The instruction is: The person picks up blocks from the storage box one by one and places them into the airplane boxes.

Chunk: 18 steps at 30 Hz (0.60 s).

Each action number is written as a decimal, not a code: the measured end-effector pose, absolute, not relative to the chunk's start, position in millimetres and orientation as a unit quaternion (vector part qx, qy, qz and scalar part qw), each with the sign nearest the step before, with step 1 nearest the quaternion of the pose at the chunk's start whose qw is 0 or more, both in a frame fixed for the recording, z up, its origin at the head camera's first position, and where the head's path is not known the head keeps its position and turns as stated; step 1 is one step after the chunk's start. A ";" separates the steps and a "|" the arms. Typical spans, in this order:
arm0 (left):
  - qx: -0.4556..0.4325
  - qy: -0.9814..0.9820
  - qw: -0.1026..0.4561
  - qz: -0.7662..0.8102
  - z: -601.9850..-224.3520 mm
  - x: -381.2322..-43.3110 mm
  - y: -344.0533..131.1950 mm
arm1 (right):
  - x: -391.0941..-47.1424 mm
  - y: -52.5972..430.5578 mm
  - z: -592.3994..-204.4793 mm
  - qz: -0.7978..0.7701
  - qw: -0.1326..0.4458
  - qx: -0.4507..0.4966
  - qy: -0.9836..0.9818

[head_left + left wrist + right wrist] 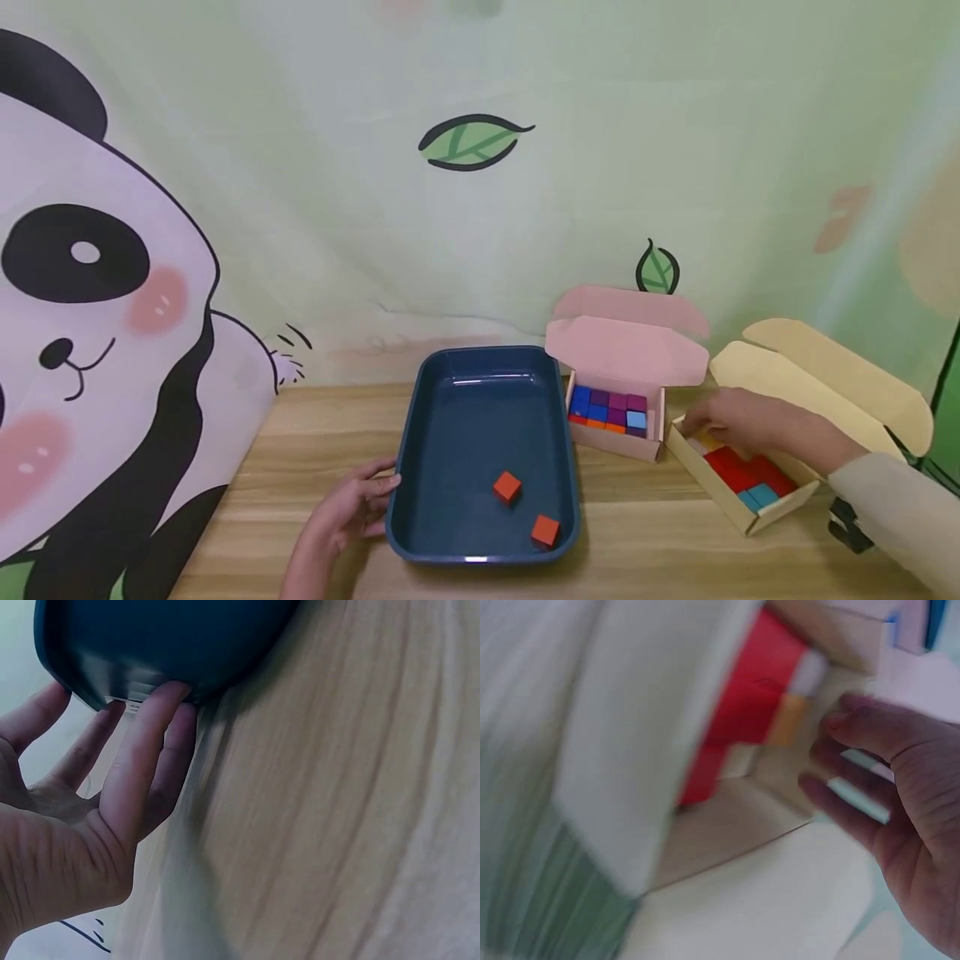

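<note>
A dark blue tray (483, 442) lies on the table with two red-orange cubes (507, 488) near its front right. My left hand (352, 504) touches the tray's left side, its thumb at the rim. In the left wrist view, slightly bent fingers (131, 769) rest against the tray's outer wall. My right hand (738, 419) is over the far left end of the yellow box (716, 487), which holds red, light blue and orange-yellow blocks. Loosely bent fingers of the right hand (885, 765) show near the box's end wall in the right wrist view, with no block visible among them.
Between tray and yellow box stands an open pink box (626, 446) with blue, purple and orange blocks. Both box lids (626, 350) stand raised at the back. Behind the table (330, 425) hangs a printed curtain (337, 208). A small black object (849, 525) is beside the right forearm.
</note>
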<state>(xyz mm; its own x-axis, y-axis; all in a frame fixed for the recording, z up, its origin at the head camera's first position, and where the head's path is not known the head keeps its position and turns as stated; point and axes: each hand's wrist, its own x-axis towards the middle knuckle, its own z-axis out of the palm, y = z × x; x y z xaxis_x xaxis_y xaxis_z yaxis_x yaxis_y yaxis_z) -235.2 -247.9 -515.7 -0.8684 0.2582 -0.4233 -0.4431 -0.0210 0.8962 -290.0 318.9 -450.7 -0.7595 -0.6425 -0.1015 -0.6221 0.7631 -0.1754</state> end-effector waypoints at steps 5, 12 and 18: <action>-0.082 0.660 0.239 0.707 -516.4 -236.1 -244.2 | -291.8 287.8 -432.6 -0.047 -0.024 -0.359 0.932; -0.093 0.667 0.230 0.703 -516.3 -235.1 -242.8 | -291.6 196.8 -422.2 -0.043 -0.070 -0.471 0.878; -0.088 0.670 0.223 0.703 -517.3 -231.4 -243.6 | -281.6 113.6 -420.8 -0.040 0.045 -0.498 0.865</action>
<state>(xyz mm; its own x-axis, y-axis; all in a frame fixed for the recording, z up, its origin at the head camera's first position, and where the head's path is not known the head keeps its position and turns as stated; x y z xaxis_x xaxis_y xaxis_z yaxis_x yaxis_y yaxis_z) -231.4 -243.6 -517.3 -0.8853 0.1952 -0.4220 -0.4309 -0.0033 0.9024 -281.6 113.6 -420.8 -0.5002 -0.8650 -0.0384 -0.8578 0.5011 -0.1146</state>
